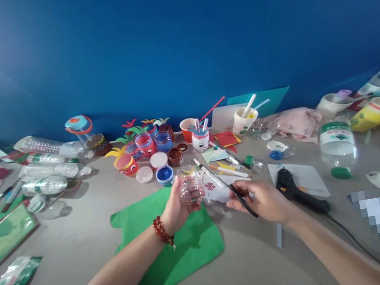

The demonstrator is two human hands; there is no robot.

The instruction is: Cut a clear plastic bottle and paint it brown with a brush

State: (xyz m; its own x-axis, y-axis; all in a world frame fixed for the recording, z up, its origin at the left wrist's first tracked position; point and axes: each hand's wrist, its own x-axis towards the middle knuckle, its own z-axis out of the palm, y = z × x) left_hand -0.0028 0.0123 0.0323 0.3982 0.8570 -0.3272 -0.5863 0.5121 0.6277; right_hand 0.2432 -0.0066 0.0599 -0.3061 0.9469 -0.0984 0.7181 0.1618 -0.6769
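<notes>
Clear plastic in head view: cut bottle piece (190, 190) gripped in left hand (176, 209), fingers closed round it, held just above green sheet (189, 249) on table (80, 229). Red bead bracelet (162, 230) on left wrist. Right hand (266, 201) closed on black scissors (242, 200), pointed toward the bottle piece; contact not discernible. Black glue gun (294, 189) just beside right hand. Paint jars (164, 174) behind. Empty bottles (47, 172) far left.

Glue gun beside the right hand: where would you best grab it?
The glue gun lies flat, cord end toward the person, nozzle end pointing away. So likely take the thick black handle as the grip, from above, on the near side.
</notes>
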